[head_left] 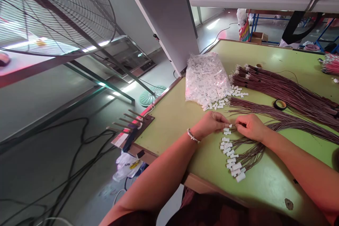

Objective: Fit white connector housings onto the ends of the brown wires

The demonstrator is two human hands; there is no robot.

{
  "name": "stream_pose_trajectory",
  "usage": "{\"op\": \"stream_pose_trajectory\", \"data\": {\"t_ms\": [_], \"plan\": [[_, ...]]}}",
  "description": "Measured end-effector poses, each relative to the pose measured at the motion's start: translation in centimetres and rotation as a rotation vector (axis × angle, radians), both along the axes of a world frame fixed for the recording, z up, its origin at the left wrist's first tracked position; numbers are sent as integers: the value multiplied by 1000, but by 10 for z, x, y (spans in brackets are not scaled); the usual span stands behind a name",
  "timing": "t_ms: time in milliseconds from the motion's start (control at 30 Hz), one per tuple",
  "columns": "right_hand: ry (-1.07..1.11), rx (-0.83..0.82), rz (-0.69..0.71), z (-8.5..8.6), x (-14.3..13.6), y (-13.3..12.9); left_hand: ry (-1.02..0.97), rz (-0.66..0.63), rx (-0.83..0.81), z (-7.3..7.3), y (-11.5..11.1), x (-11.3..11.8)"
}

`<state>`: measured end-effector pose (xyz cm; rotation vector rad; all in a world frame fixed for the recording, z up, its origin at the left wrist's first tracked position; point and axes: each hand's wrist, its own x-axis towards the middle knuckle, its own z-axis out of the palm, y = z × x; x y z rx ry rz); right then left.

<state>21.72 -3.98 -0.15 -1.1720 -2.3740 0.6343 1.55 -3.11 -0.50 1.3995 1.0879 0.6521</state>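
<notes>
My left hand (210,124), with a white band at the wrist, pinches a small white connector (230,126). Close on its right, my right hand (250,126) has thumb and fingers closed on a thin brown wire at that connector. Just below both hands lie several brown wires (255,152) that end in white connectors (231,160), in a column on the green table. Beyond my hands is a clear plastic bag (208,77) full of white connectors, some loose at its mouth. Bundles of brown wires with bare ends (265,107) stretch to the right.
A black tape roll (280,104) lies between the wire bundles (286,88), and a lighter roll (259,66) lies behind them. Metal prongs (127,122) stick out at the table's left corner. A large fan (58,14) stands at upper left. Red-and-white wires (331,64) are at far right.
</notes>
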Motion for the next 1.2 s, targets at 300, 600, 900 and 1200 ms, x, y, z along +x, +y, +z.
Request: {"op": "stream_pose_trajectory", "data": {"t_ms": [300,600,900,1200], "plan": [[-179,274,-143,-12,-18,23,162,-306,337,21,8,-24],[-264,294,-150,-6,-16,0,812,50,784,-11,34,0],[185,-7,-269,-17,-8,14,246,392,500,2,21,-9],[233,23,-315,-12,-4,8,-364,362,-233,7,0,12]]}}
